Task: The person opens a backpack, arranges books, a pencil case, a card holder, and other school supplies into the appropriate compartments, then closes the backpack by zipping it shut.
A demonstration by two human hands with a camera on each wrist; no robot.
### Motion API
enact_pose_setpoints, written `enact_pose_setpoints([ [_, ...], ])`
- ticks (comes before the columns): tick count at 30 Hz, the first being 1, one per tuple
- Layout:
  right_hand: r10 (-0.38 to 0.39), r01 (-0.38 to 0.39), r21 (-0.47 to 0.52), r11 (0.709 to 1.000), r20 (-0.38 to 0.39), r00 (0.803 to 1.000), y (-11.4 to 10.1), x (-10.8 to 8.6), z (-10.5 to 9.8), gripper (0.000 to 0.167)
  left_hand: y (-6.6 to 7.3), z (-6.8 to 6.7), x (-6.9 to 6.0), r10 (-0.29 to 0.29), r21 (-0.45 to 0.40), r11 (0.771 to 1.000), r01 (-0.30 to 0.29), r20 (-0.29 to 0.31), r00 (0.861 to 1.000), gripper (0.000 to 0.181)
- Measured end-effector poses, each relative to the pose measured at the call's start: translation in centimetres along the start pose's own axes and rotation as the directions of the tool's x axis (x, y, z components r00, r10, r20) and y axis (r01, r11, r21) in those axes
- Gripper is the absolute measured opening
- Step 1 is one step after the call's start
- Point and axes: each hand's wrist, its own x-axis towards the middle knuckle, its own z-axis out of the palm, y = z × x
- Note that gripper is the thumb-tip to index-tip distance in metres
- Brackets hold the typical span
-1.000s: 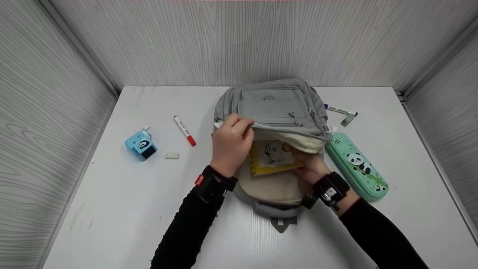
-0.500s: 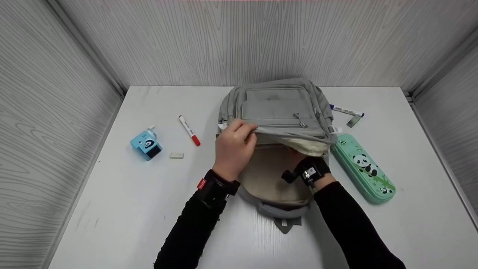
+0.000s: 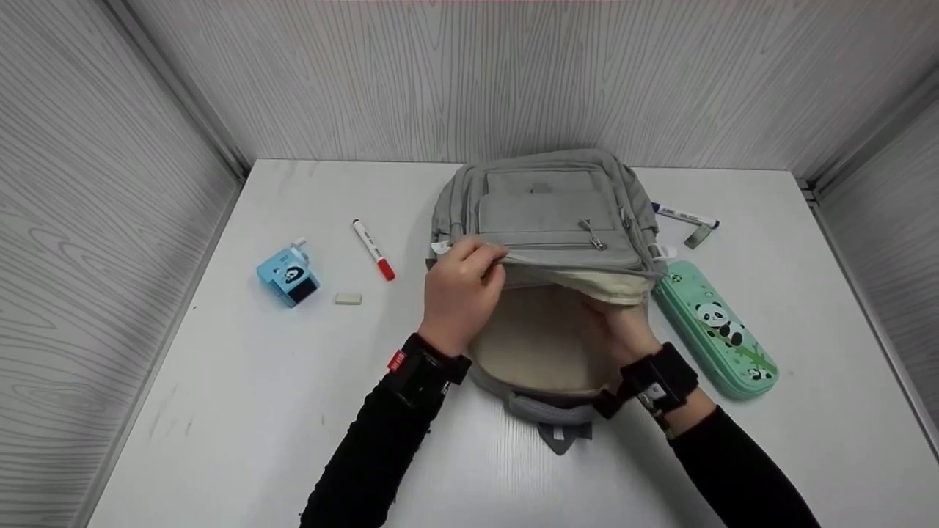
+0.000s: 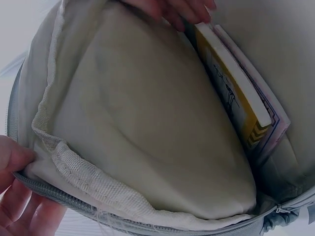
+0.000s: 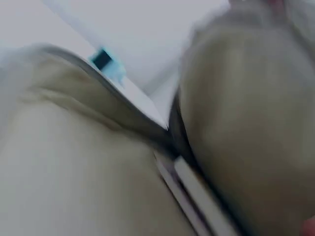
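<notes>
A grey backpack (image 3: 546, 213) lies on the white table, its main compartment unzipped. My left hand (image 3: 462, 293) pinches the zippered edge of the front panel and lifts it. Inside the cream lining, two books stand side by side in the left wrist view: a yellow book (image 4: 231, 91) with a line drawing and a pinkish-edged book (image 4: 278, 128). My right hand (image 3: 623, 330) is at the opening's right side, its fingertips hidden under the panel from the head view. In the left wrist view, the loosely bent fingers (image 4: 197, 10) are by the yellow book's upper end, apparently gripping nothing.
To the left lie a blue panda pencil sharpener (image 3: 287, 276), a red-capped marker (image 3: 373, 250) and a pale eraser (image 3: 348, 298). On the right are a green panda pencil case (image 3: 715, 330), a blue-capped marker (image 3: 686, 215) and a small greenish block (image 3: 698, 235). Grey panels surround the table.
The yellow book went from the right hand down into the backpack. That hand reached deep inside, then drew partway back out. The left hand keeps holding the panel's edge.
</notes>
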Motion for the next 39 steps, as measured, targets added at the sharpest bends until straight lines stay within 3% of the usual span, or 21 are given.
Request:
enact_pose_setpoints([
  [3, 0.036, -0.026, -0.187, 0.982, 0.05, 0.998, -1.4, -4.4, 1.4, 0.044, 0.0, -0.1, -0.3, 0.003, 0.008, 1.0, -0.003, 0.002, 1.0, 0.012],
  [5, -0.027, 0.093, -0.351, 0.932, 0.187, 0.982, -1.8, -7.1, 1.4, 0.032, 0.1, -0.1, -0.6, 0.01, 0.013, 1.0, -0.01, 0.009, 1.0, 0.011],
  [6, -0.105, 0.219, -0.424, 0.879, 0.275, 0.956, -2.0, -8.3, 1.3, 0.028, 0.1, -0.1, -0.8, 0.015, 0.016, 1.0, -0.015, 0.013, 1.0, 0.011],
  [7, -0.2, 0.377, -0.474, 0.796, 0.382, 0.902, -2.0, -9.2, 1.0, 0.025, 0.1, -0.1, -1.1, 0.02, 0.019, 1.0, -0.02, 0.019, 1.0, 0.011],
  [8, -0.305, 0.539, -0.489, 0.686, 0.479, 0.823, -2.1, -9.9, 0.8, 0.021, 0.1, -0.1, -1.3, 0.027, 0.023, 0.999, -0.027, 0.028, 0.999, 0.011],
  [10, -0.514, 0.789, -0.453, 0.416, 0.599, 0.614, -2.2, -10.5, 0.3, 0.017, 0.2, -0.1, -2.0, 0.039, 0.027, 0.999, -0.041, 0.049, 0.998, 0.011],
  [11, -0.592, 0.847, -0.452, 0.28, 0.613, 0.523, -2.2, -10.4, 0.0, 0.017, 0.2, -0.1, -2.4, 0.047, 0.031, 0.998, -0.049, 0.06, 0.997, 0.011],
  [12, -0.647, 0.868, -0.473, 0.152, 0.617, 0.449, -2.2, -10.1, -0.3, 0.017, 0.1, -0.1, -2.9, 0.055, 0.033, 0.998, -0.057, 0.074, 0.996, 0.011],
  [13, -0.672, 0.861, -0.505, 0.066, 0.615, 0.413, -2.2, -9.6, -0.6, 0.018, 0.1, -0.1, -3.4, 0.065, 0.034, 0.997, -0.068, 0.086, 0.994, 0.011],
  [14, -0.677, 0.839, -0.545, 0.007, 0.615, 0.405, -2.1, -9.1, -1.0, 0.021, 0.1, 0.0, -3.9, 0.076, 0.036, 0.996, -0.08, 0.098, 0.992, 0.011],
  [18, -0.549, 0.743, -0.643, -0.186, 0.696, 0.464, -1.3, -7.6, -2.5, 0.034, -0.3, 0.3, -6.6, 0.142, 0.025, 0.989, -0.147, 0.145, 0.979, 0.014],
  [20, -0.468, 0.74, -0.625, -0.249, 0.746, 0.473, -0.5, -7.2, -3.1, 0.037, -0.7, 0.6, -8.1, 0.179, 0.015, 0.983, -0.185, 0.18, 0.967, 0.015],
  [22, -0.422, 0.738, -0.61, -0.287, 0.773, 0.475, 0.3, -7.0, -3.4, 0.03, -1.1, 0.9, -9.5, 0.211, 0.006, 0.976, -0.219, 0.231, 0.95, 0.016],
  [24, -0.402, 0.731, -0.613, -0.3, 0.776, 0.486, 1.0, -7.1, -3.5, 0.024, -1.5, 1.1, -10.6, 0.231, -0.009, 0.971, -0.238, 0.29, 0.929, 0.016],
  [26, -0.391, 0.72, -0.628, -0.294, 0.767, 0.509, 1.5, -7.3, -3.6, 0.02, -2.0, 1.2, -11.4, 0.24, -0.042, 0.97, -0.241, 0.348, 0.906, 0.013],
  [29, -0.374, 0.699, -0.654, -0.289, 0.75, 0.546, 2.1, -7.8, -3.8, 0.018, -2.8, 0.9, -11.7, 0.201, -0.126, 0.979, -0.163, 0.415, 0.887, 0.009],
  [31, -0.362, 0.689, -0.667, -0.283, 0.74, 0.567, 2.4, -8.0, -3.9, 0.017, -3.7, 0.7, -11.1, 0.114, -0.155, 0.987, -0.049, 0.443, 0.889, 0.008],
  [32, -0.359, 0.686, -0.671, -0.281, 0.736, 0.574, 2.6, -8.1, -4.0, 0.016, -4.2, 0.6, -10.6, 0.045, -0.145, 0.989, 0.023, 0.452, 0.891, 0.008],
  [34, -0.356, 0.681, -0.679, -0.274, 0.729, 0.584, 2.8, -8.2, -4.1, 0.014, -5.6, 0.6, -9.2, -0.127, -0.085, 0.979, 0.187, 0.464, 0.877, 0.011],
  [36, -0.355, 0.676, -0.687, -0.266, 0.722, 0.594, 3.1, -8.3, -4.1, 0.013, -7.4, 0.9, -7.6, -0.305, 0.021, 0.943, 0.333, 0.461, 0.833, 0.016],
  [39, -0.35, 0.668, -0.699, -0.257, 0.711, 0.609, 3.3, -8.4, -4.1, 0.012, -10.1, 1.5, -5.4, -0.488, 0.174, 0.869, 0.464, 0.467, 0.738, 0.023],
])
